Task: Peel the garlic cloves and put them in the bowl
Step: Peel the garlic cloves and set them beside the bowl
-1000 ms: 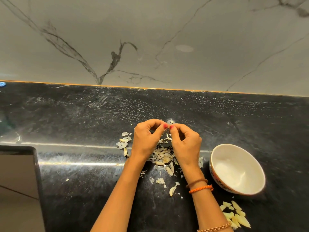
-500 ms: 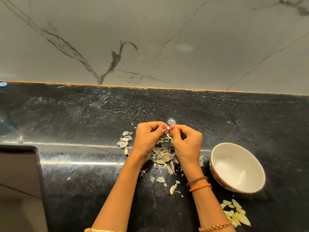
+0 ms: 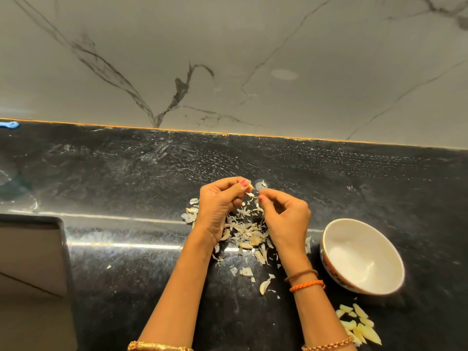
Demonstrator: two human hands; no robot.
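Head view: garlic clove (image 3: 250, 186) pinched at left hand (image 3: 219, 203) fingertips above the peel pile (image 3: 247, 230), right hand (image 3: 283, 214) pinching a strip of skin (image 3: 254, 196) just right of it, likely to strip it off, white bowl (image 3: 362, 255) waiting empty farther right, peeled cloves (image 3: 358, 325) heaped beside it.

The counter (image 3: 126, 173) under my arms was black polished stone, glossy and flecked white, and the wall (image 3: 228, 59) across the top of the frame was smooth pale marble with dark veins. The bowl (image 3: 336, 239) at lower right looked like glazed ceramic, shiny white inside, while the garlic skins (image 3: 245, 229) at centre were thin, dry and papery.
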